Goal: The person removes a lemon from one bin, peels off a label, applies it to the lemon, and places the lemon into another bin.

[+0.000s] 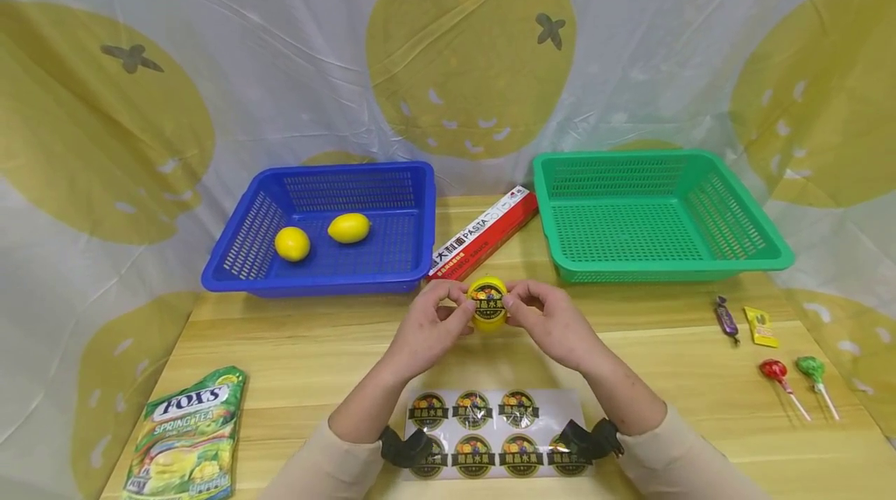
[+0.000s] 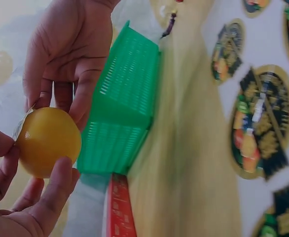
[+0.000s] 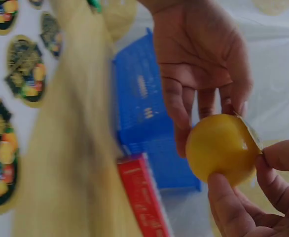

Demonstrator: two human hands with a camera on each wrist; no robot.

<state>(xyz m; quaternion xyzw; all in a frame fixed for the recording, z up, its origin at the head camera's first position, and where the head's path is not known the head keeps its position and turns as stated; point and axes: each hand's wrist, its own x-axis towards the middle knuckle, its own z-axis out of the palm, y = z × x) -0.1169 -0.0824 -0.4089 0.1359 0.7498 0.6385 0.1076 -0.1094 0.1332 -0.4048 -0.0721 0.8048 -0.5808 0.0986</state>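
Sticker (image 1: pixel 488 305) going onto lemon (image 2: pixel 48 142): your left hand (image 1: pixel 427 329) and right hand (image 1: pixel 553 323) both pinch it. Next, smooth its lifted edge flat, probably.

Held between left hand (image 1: pixel 427 329) and right hand (image 1: pixel 553 323): lemon (image 1: pixel 488 302). Behind hands: pasta box (image 1: pixel 483 234), baskets either side. Before hands: sticker sheet (image 1: pixel 490 430). Right of right hand: lollipops (image 1: pixel 794 377).

blue basket (image 1: pixel 413 220): two lemons (image 1: pixel 292 243) held inside | green basket (image 1: pixel 742 251): set at right | red pasta box (image 1: pixel 483 236): laid between baskets | candy bag (image 1: pixel 189 438): laid front left | two lollipops (image 1: pixel 773 370), two wrapped sweets (image 1: pixel 726 319): laid at right on table (image 1: pixel 315 344)
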